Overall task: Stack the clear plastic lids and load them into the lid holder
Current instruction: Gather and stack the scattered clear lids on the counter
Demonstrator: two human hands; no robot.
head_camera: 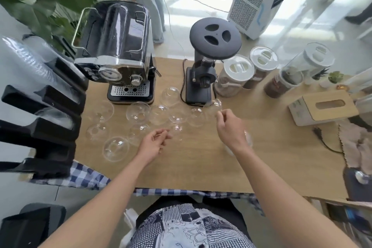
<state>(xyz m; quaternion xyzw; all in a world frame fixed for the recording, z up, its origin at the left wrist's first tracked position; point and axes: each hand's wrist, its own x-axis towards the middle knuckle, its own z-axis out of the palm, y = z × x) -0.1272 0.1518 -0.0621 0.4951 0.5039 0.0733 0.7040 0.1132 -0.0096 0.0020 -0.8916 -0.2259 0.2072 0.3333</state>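
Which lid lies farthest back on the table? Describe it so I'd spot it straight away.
Start at the back of the table, where a black and chrome espresso machine stands left of a dark grinder. In the gap between their bases lies one clear domed lid. It alone sits that far back; the other lids are spread nearer the person.

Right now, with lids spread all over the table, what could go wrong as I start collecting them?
The far lid near the right hand sits beside the grinder base; a quick grab might knock it behind. A second lid lies half hidden under the right wrist and could be crushed or swept off. The crowded lids by the left hand are clear, so a misgrip is likely.
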